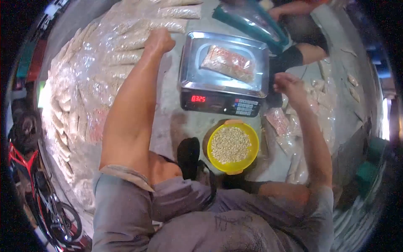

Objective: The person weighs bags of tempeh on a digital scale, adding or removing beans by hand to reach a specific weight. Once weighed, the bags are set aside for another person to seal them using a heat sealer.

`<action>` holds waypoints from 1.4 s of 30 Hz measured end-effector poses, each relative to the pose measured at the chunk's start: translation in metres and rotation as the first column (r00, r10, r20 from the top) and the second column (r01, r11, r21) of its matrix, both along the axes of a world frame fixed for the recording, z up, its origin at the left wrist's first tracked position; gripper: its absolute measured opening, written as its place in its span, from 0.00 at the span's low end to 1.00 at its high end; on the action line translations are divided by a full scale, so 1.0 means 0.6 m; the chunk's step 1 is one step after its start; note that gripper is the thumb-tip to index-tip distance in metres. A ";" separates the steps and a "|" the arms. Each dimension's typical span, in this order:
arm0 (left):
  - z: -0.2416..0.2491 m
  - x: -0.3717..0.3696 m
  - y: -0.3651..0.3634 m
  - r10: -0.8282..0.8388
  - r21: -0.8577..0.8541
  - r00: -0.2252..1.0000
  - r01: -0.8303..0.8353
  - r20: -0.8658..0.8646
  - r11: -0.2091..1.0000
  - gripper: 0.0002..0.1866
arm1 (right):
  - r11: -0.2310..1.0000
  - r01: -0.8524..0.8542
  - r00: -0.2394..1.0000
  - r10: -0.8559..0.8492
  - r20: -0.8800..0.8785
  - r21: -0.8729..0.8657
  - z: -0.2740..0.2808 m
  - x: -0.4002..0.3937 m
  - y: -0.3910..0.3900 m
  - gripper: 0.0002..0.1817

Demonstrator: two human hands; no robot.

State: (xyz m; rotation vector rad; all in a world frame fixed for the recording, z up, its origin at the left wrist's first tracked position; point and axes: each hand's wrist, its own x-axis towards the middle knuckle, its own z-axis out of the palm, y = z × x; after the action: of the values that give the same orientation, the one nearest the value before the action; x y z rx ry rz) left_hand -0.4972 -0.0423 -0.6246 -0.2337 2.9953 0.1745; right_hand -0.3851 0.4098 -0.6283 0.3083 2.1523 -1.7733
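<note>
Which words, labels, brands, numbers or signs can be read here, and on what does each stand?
"0325": scale display; any decimal point is unclear.
Keypad: marks too small to read.
Packet on the pan: reddish print, blurred.
Grey shirt: dark marks, unreadable.

the print on the packet (228, 64) is too blurred to read.

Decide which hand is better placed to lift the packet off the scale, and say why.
Right, I judge. The right hand is just beside the scale, its fingers towards the packet. The left hand, by the filled bags, looks slightly farther from it.
</note>
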 end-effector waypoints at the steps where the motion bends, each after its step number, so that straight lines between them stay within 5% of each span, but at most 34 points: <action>1: 0.007 0.000 0.008 -0.015 0.027 0.999 0.014 0.033 1.000 0.19 | 0.998 -0.012 1.000 0.011 -0.021 -0.055 -0.006 -0.003 -0.004 0.12; 3: 0.018 0.001 0.038 -0.053 0.052 0.997 0.050 0.049 0.997 0.19 | 0.994 -0.072 0.989 0.081 -0.125 0.077 -0.013 -0.015 -0.031 0.11; 5: 0.018 0.000 0.061 -0.092 0.072 0.995 0.095 -0.034 0.993 0.23 | 0.796 -0.122 0.906 0.333 -0.260 0.593 -0.009 -0.034 -0.051 0.14; 7: 0.023 -0.005 0.084 -0.105 0.079 0.992 0.110 -0.066 0.991 0.22 | 0.738 -0.085 0.863 0.391 -0.321 0.670 -0.042 -0.058 -0.064 0.14; 11: 0.030 0.001 0.102 -0.106 0.097 0.990 0.115 -0.096 0.989 0.23 | 0.619 -0.148 0.799 0.535 -0.276 0.771 -0.039 -0.075 -0.096 0.11; 15: 0.028 0.008 0.086 -0.102 0.120 0.991 0.113 -0.090 0.986 0.22 | 0.689 -0.208 0.712 0.593 -0.376 0.694 -0.034 -0.068 -0.106 0.11; 17: 0.022 0.009 0.072 -0.078 0.112 0.994 0.087 -0.082 0.990 0.22 | 0.583 -0.205 0.686 0.658 -0.309 0.786 -0.040 -0.065 -0.119 0.12; 24: 0.001 0.007 0.047 -0.078 0.086 0.995 0.083 -0.064 0.993 0.22 | 0.588 -0.167 0.651 0.669 -0.359 0.792 -0.074 -0.068 -0.127 0.10; 30: -0.003 0.009 0.034 -0.107 0.045 0.991 0.111 -0.083 0.993 0.23 | 0.807 -0.102 0.884 0.341 -0.320 0.582 -0.068 -0.068 -0.100 0.12; 32: -0.003 0.013 0.034 -0.092 0.061 0.991 0.098 -0.093 0.993 0.23 | 0.940 -0.152 0.960 0.214 -0.182 0.306 -0.087 -0.076 -0.088 0.12; 33: -0.001 0.015 0.033 -0.079 0.074 0.992 0.087 -0.100 0.994 0.22 | 0.939 -0.150 0.958 0.215 -0.189 0.308 -0.086 -0.077 -0.084 0.12; 34: 0.001 0.016 0.033 -0.078 0.073 0.991 0.086 -0.108 0.994 0.22 | 0.989 -0.114 0.985 0.125 -0.116 0.099 -0.086 -0.072 -0.082 0.11; 35: 0.003 0.017 0.034 -0.073 0.060 0.994 0.078 -0.081 0.995 0.22 | 0.992 -0.054 0.998 0.052 -0.024 -0.110 -0.079 -0.067 -0.083 0.09; 38: 0.009 0.016 0.035 -0.079 0.042 0.995 0.081 -0.059 0.996 0.22 | 0.936 0.059 0.991 -0.015 0.130 -0.346 -0.052 -0.059 -0.076 0.09; 42: 0.011 0.018 0.037 -0.066 0.035 0.996 0.068 -0.052 0.997 0.22 | 0.887 0.127 0.981 -0.046 0.188 -0.444 -0.024 -0.040 -0.057 0.11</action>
State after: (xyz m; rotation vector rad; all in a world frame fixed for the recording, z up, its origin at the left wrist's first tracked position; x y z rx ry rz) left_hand -0.4866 -0.0202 -0.6179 -0.1266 3.0425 0.2311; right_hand -0.4092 0.3756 -0.6429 0.4233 1.5644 -2.1456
